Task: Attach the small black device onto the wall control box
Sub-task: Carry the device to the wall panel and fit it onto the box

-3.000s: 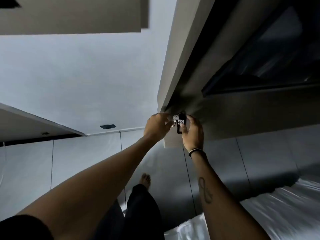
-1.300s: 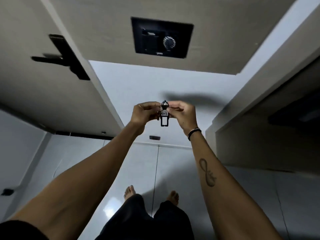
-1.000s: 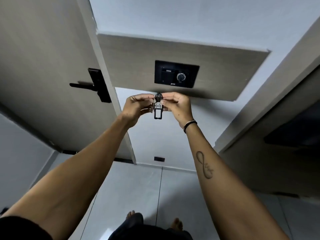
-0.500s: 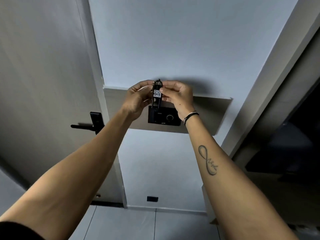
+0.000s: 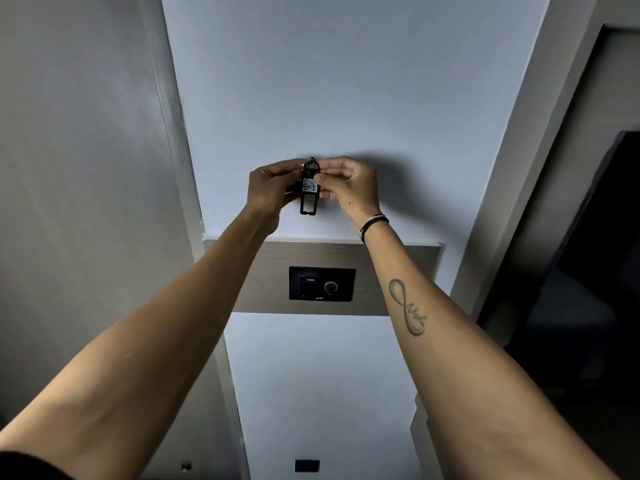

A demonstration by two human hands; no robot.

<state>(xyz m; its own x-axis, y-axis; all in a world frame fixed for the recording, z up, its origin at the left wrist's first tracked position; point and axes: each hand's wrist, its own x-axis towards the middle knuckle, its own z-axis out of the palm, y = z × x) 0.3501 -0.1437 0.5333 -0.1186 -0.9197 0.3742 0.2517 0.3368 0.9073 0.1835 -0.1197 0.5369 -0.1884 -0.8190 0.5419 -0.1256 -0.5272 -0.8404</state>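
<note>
Ideally both hands, left hand [image 5: 268,188] and right hand [image 5: 349,185], pinching the small black device [image 5: 309,188], lower it squarely toward what seems the wall control box [image 5: 322,283] slot.

Between both hands [image 5: 313,188], the device [image 5: 309,187] sits above the control box [image 5: 322,284].

Both arms raised, left hand [image 5: 273,188] and right hand [image 5: 349,187] pinching together.

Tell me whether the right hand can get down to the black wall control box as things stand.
Probably yes: the right hand, sharing the small black device with the left hand, is above the wall control box, with nothing between them.
</note>
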